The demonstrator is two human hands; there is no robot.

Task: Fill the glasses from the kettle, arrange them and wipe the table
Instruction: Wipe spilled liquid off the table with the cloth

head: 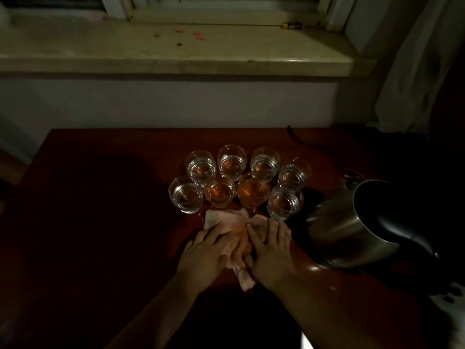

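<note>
Several clear glasses (230, 162) holding liquid stand in two tight rows on the dark red table (100, 197). Just in front of them lies a crumpled pink cloth (227, 221). My left hand (205, 253) and my right hand (270, 248) both press flat on the cloth, fingers spread, side by side. The steel kettle (352, 227) stands to the right of my right hand, its lid open and its dark inside showing.
A black cord (300, 139) runs across the table's back right corner. Behind the table is a pale wall and a window sill (176, 46) with small bits on it. A light curtain (415, 71) hangs at the right.
</note>
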